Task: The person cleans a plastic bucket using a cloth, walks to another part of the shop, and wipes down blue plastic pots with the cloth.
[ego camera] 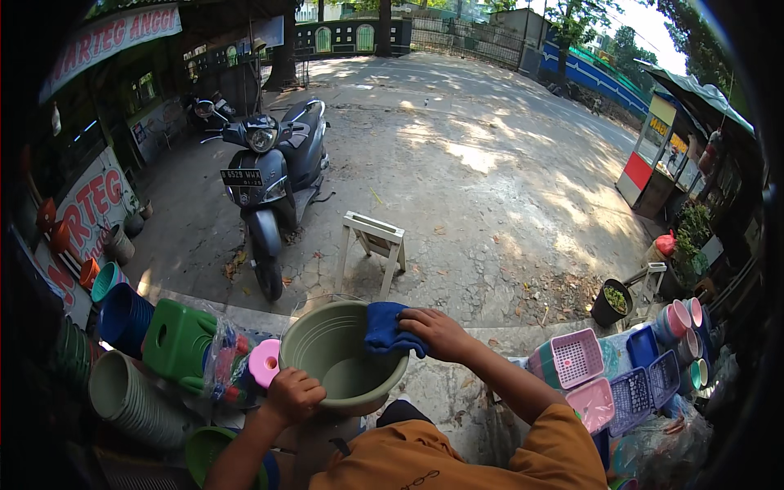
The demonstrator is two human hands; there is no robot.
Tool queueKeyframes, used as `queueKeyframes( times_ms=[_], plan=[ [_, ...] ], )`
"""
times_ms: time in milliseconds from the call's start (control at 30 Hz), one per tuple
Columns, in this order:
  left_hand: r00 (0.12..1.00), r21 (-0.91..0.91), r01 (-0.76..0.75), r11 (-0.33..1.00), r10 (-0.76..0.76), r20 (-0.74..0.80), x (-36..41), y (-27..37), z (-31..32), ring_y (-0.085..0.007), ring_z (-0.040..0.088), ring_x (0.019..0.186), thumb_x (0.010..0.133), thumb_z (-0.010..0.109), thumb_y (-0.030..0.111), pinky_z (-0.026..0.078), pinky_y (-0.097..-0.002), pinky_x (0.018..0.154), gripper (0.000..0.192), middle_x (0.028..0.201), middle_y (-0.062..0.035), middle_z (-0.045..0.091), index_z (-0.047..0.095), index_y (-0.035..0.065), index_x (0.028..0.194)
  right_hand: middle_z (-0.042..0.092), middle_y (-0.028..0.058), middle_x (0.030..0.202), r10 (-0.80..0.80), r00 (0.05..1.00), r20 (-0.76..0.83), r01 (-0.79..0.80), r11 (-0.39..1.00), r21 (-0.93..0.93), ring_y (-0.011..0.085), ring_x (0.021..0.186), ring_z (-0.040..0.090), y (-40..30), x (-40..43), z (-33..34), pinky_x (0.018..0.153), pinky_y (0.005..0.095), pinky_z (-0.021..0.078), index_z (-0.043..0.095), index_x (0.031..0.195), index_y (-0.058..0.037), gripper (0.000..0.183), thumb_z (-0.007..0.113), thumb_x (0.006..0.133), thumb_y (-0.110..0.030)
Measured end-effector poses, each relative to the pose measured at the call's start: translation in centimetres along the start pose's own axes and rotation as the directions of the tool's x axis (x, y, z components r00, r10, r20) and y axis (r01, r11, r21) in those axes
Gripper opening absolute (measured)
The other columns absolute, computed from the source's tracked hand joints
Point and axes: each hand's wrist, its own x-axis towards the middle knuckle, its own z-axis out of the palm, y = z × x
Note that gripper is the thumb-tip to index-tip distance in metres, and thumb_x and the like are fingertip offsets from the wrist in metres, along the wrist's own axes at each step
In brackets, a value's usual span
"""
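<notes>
In front of my body is an olive-green plastic bucket (343, 367), tilted so that its bare inside faces up toward me. My left hand (295, 395) grips its rim at the near left side. A folded blue cloth (386, 331) lies over the far right rim, pressed there under my right hand (432, 334). The thin wire handle (324, 296) of the bucket arches beyond its far edge.
To my left stand a stack of grey-green buckets (131, 398), a green plastic stool (174, 343) and a pink round lid-like piece (264, 362). Plastic baskets (577, 358) line the right. Ahead are a white wooden stand (373, 236) and a parked motor scooter (263, 184).
</notes>
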Motion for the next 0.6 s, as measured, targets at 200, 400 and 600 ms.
queueKeyframes(
  times_ms=[200, 400, 600],
  plan=[
    [0.932, 0.023, 0.359, 0.933, -0.360, 0.050, -1.6, -0.1, 0.2, -0.0290, 0.061, 0.063, 0.076, 0.070, 0.044, 0.046, -0.0407, 0.059, 0.038, 0.063, -0.0061, 0.056, 0.055, 0.0109, 0.065, 0.062, 0.0178, 0.107, 0.333, 0.943, 0.000, -0.302, 0.856, 0.420, 0.0384, 0.100, 0.060, -0.9, 0.3, 0.4, 0.086, 0.0417, 0.0484, 0.054, 0.119, -0.0042, 0.042, 0.061, 0.077, -0.006],
    [0.647, 0.117, 0.698, 0.706, -0.692, 0.321, -1.9, -0.9, 3.9, -0.0371, 0.066, 0.079, 0.087, 0.060, 0.049, 0.051, -0.0463, 0.068, 0.046, 0.080, -0.0192, 0.067, 0.065, 0.0038, 0.084, 0.045, 0.0219, 0.139, 0.202, 0.979, -0.013, -0.177, 0.887, 0.427, 0.0390, 0.127, 0.044, -9.3, 1.0, 6.7, 0.109, 0.0440, 0.0325, 0.034, 0.143, -0.0045, 0.084, 0.063, 0.064, -0.007],
    [0.507, -0.660, 0.712, 0.241, -0.826, 0.246, -7.2, -2.6, 8.2, -0.0306, 0.063, 0.076, 0.101, 0.046, 0.037, 0.046, -0.0394, 0.071, 0.042, 0.080, -0.0196, 0.064, 0.060, -0.0008, 0.090, 0.027, 0.0127, 0.155, 0.018, 0.987, 0.161, -0.036, 0.993, 0.112, 0.0298, 0.144, 0.024, -16.4, 1.5, 11.3, 0.114, 0.0462, 0.0209, 0.032, 0.147, -0.0088, 0.080, 0.059, 0.072, -0.015]
  ],
)
